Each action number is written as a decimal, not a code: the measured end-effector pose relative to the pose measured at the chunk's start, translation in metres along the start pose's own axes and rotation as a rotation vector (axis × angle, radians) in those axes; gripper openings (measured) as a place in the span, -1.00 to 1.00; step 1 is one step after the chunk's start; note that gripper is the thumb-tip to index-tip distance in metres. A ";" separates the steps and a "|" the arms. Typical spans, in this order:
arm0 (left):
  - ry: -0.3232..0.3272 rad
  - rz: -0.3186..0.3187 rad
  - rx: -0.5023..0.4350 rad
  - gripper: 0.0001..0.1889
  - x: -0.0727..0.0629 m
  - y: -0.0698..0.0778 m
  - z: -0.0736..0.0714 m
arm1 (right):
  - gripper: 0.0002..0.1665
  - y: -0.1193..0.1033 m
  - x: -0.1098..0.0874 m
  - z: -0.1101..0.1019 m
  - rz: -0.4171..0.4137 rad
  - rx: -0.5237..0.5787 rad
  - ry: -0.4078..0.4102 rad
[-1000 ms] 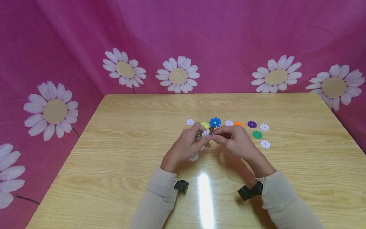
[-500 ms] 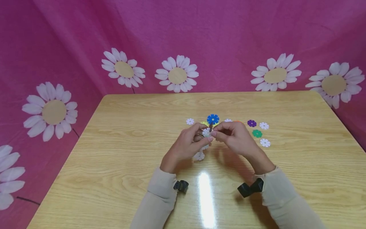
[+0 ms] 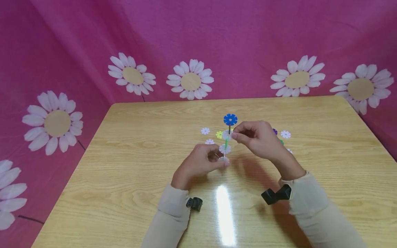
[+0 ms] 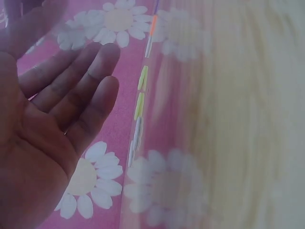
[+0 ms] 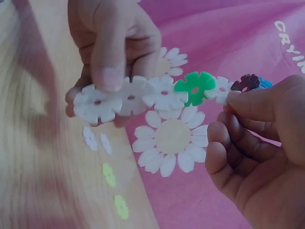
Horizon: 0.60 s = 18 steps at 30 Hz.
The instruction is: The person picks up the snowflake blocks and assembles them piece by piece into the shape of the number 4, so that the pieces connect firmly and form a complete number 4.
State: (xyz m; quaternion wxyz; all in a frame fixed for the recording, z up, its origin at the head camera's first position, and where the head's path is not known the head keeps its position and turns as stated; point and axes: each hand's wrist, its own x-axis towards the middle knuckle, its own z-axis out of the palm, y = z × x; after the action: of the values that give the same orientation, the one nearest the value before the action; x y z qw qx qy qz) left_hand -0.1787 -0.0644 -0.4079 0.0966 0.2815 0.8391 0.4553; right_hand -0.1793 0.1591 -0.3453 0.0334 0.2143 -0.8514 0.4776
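Note:
Slotted flower-shaped plastic discs are joined into an upright chain held over the table [image 3: 130,165]. A blue disc [image 3: 230,119] tops it, then a brown disc [image 5: 246,83], a white one, a green disc [image 5: 195,88] and several white discs [image 5: 96,103]. My left hand [image 3: 200,162] pinches the white discs at the lower end, thumb in front. Higher up, my right hand [image 3: 258,139] pinches the white disc under the brown one between thumb and index finger. In the left wrist view, the outer fingers [image 4: 95,105] of the left hand are extended, and the chain is not visible.
Loose discs lie behind the hands: a white disc [image 3: 205,131], a yellow disc [image 3: 219,134], another white disc [image 3: 285,134] and a purple disc [image 3: 275,131], partly covered by the right hand. A pink curtain [image 3: 242,48] with printed daisies hangs beyond the table's far edge.
The chain has risen, its blue disc now standing well above the hands. My right hand has moved up and away, while my left has shifted down to the lower white discs.

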 end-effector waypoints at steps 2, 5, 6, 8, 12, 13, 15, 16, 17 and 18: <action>0.002 0.017 0.013 -0.83 0.001 0.000 0.001 | -0.87 -0.003 0.001 -0.001 -0.003 -0.007 0.000; 0.002 0.028 0.015 -0.86 0.002 0.000 0.002 | -0.88 -0.007 0.001 0.000 0.003 0.002 -0.005; 0.004 0.032 0.015 -0.87 0.002 0.000 0.002 | -0.87 -0.008 0.001 0.000 0.006 0.006 -0.007; 0.011 0.040 0.018 -0.90 0.003 0.001 0.003 | -0.88 -0.009 0.001 0.001 0.007 0.015 -0.007; 0.041 0.053 0.040 -0.93 0.004 0.002 0.006 | -0.88 -0.010 0.003 0.003 -0.004 0.032 -0.005; 0.045 0.055 0.039 -0.93 0.004 0.003 0.006 | -0.88 -0.010 0.004 0.003 -0.007 0.035 -0.004; 0.048 0.060 0.036 -0.94 0.004 0.003 0.007 | -0.88 -0.011 0.004 0.004 -0.011 0.036 -0.001; 0.048 0.062 0.031 -0.94 0.005 0.003 0.008 | -0.88 -0.011 0.004 0.004 -0.012 0.034 0.002; 0.048 0.064 0.026 -0.94 0.005 0.004 0.009 | -0.89 -0.011 0.004 0.003 -0.014 0.031 0.005; 0.048 0.070 0.022 -0.94 0.005 0.004 0.009 | -0.89 -0.011 0.004 0.003 -0.013 0.029 0.007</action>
State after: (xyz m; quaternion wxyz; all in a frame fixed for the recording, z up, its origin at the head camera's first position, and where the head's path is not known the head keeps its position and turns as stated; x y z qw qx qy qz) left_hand -0.1775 -0.0530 -0.4093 0.0575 0.3009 0.8357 0.4558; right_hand -0.1785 0.1503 -0.3373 0.0362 0.2186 -0.8427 0.4906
